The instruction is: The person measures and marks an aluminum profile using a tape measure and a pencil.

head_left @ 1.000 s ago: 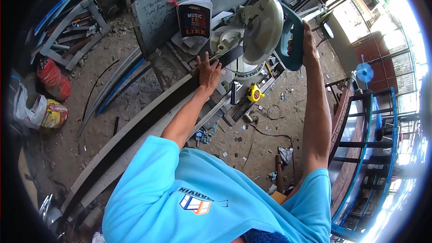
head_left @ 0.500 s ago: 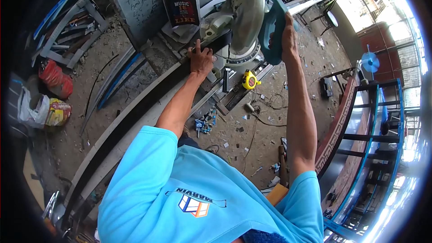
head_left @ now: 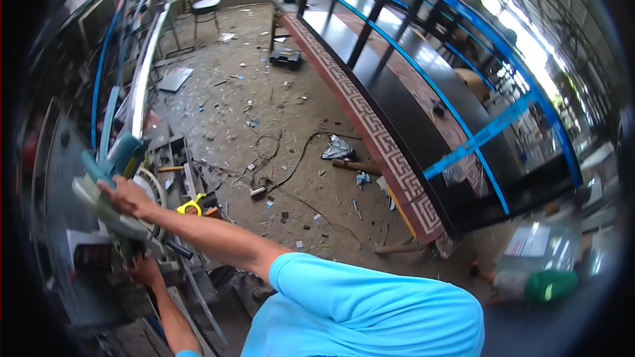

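Note:
At the left, a miter saw (head_left: 109,208) with a pale blade guard and a teal motor housing stands on a cluttered bench. My right hand (head_left: 127,197) is on the saw's teal handle, its fingers partly hidden and blurred. Lower down, my left hand (head_left: 144,271) rests near the saw's base beside a dark strip; its fingertips are too dim to make out. A yellow tape measure (head_left: 190,207) lies just right of the saw. The dark-covered book (head_left: 92,256) sits behind the saw at the far left.
A long table (head_left: 357,109) with a patterned red edge carries black panels and a blue-taped frame (head_left: 456,119). Cables (head_left: 291,188) and scraps litter the floor. Near the lower right is a person in a green cap (head_left: 550,286). A stool (head_left: 206,5) stands at the back.
The view has swung to the right, so the saw and both hands now appear at the left. The long table shows much more fully, and the person in the green cap has come into view.

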### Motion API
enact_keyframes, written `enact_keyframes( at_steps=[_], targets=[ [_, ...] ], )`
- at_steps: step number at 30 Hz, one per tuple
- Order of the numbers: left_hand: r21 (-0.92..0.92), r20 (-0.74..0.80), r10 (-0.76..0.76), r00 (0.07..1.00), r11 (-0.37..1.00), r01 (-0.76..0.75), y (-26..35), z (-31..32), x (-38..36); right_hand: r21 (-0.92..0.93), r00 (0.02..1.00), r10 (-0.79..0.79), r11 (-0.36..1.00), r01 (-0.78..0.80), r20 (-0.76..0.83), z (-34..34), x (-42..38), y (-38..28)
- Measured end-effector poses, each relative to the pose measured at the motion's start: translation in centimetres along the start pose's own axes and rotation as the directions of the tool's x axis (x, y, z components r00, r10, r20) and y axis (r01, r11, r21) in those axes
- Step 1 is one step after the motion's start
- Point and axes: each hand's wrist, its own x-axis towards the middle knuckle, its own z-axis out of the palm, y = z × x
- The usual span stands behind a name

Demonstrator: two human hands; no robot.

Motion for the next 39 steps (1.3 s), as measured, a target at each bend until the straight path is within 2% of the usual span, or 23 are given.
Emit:
enact_keyframes(
  at_steps=[1, 2, 4, 5, 7, 8, 10, 19, 25, 31, 35, 37, 38, 39],
  targets=[
    [0.030, 0.047, -0.052, 0.998, 0.998, 0.051, 0.0, -0.6, 0.2, 0.010, 0.998, 0.044, 0.999, -0.045, 0.034, -0.4, -0.6, -0.8],
    [0.035, 0.032, -0.022, 0.999, 0.999, 0.021, 0.8, -2.7, 0.4, 0.013, 0.999, 0.033, 0.999, -0.033, 0.034, -0.7, -0.7, -1.1],
    [0.054, 0.176, -0.127, 0.976, 0.991, 0.120, 2.7, -6.5, 0.1, 0.019, 0.998, 0.037, 0.999, -0.038, 0.045, -1.4, -1.3, -1.7],
    [0.050, 0.165, -0.106, 0.981, 0.994, 0.099, 2.9, -5.8, 0.6, 0.038, 0.999, 0.021, 0.999, -0.022, 0.028, -1.2, -1.2, -1.6],
    [0.083, 0.292, -0.096, 0.952, 0.994, 0.075, 1.3, -3.5, 0.7, 0.060, 0.998, 0.042, 0.997, -0.045, 0.040, -1.6, -1.6, -1.8],
    [0.083, 0.285, -0.075, 0.955, 0.995, 0.053, 1.1, -2.8, 0.7, 0.075, 0.997, 0.039, 0.996, -0.044, 0.066, -1.9, -1.7, -2.0],
    [0.195, 0.260, -0.136, 0.956, 0.977, 0.086, 0.8, -1.7, 0.7, 0.059, 0.997, 0.032, 0.998, -0.037, 0.075, -2.0, -1.8, -1.9],
    [0.221, 0.301, -0.188, 0.935, 0.967, 0.123, 0.8, -2.0, 1.0, 0.075, 0.997, -0.021, 0.997, 0.016, 0.070, -2.2, -2.4, -0.6],
    [0.220, 0.275, -0.154, 0.949, 0.971, 0.094, 0.4, -1.4, 0.8, 0.045, 0.997, -0.030, 0.999, 0.027, 0.075, -2.3, -3.0, -0.1],
    [0.168, 0.233, -0.140, 0.962, 0.980, 0.102, 1.3, -3.2, 0.3, 0.019, 0.998, -0.036, 0.999, 0.035, 0.057, -2.4, -3.4, -0.1],
    [0.076, 0.160, -0.056, 0.986, 0.996, 0.045, 0.0, 0.2, 0.8, -0.028, 0.998, -0.030, 0.999, 0.031, 0.055, -2.4, -4.5, 1.2],
    [0.042, 0.030, -0.099, 0.995, 0.994, 0.098, 0.6, -0.8, 0.0, -0.034, 0.998, -0.041, 0.999, 0.043, 0.040, -2.6, -4.9, 2.3],
    [0.031, 0.014, -0.098, 0.995, 0.995, 0.097, 1.5, -2.0, -0.2, -0.042, 0.999, -0.053, 0.998, 0.053, 0.012, -2.4, -4.8, 3.0],
    [0.050, 0.075, -0.101, 0.992, 0.994, 0.098, 1.6, -3.5, -0.6, -0.034, 0.998, -0.059, 0.998, 0.059, -0.009, -1.2, -4.7, 3.3]
  ],
)
